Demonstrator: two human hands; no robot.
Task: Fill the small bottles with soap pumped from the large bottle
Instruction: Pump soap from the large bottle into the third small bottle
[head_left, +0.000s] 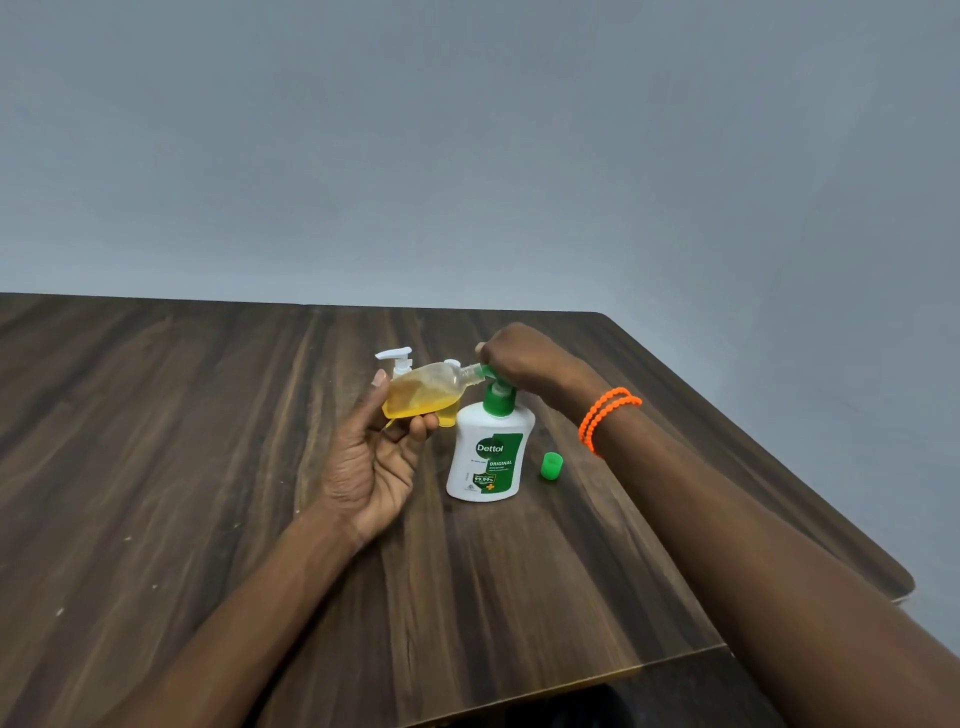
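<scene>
We take the white Dettol soap bottle with the green pump (488, 457) as our landmark, standing upright on the dark wood-grain surface (208, 467). Left of it, our left hand (374, 462) holds a small clear plastic bottle partly filled with yellow soap (421, 395), tilted on its side; the fingers (415, 426) curl under its body and the thumb rests against its base. Behind that bottle, up and left of the landmark, stands a white pump top (396, 358) of another bottle, mostly hidden. The small bottle's open neck meets the green pump's spout directly above the landmark. There our right hand (514, 358) rests on the pump head, fingers curled down over it. An orange beaded bracelet (605, 415) circles that wrist. Just right of the landmark, a small green cap (551, 465) sits on the surface
</scene>
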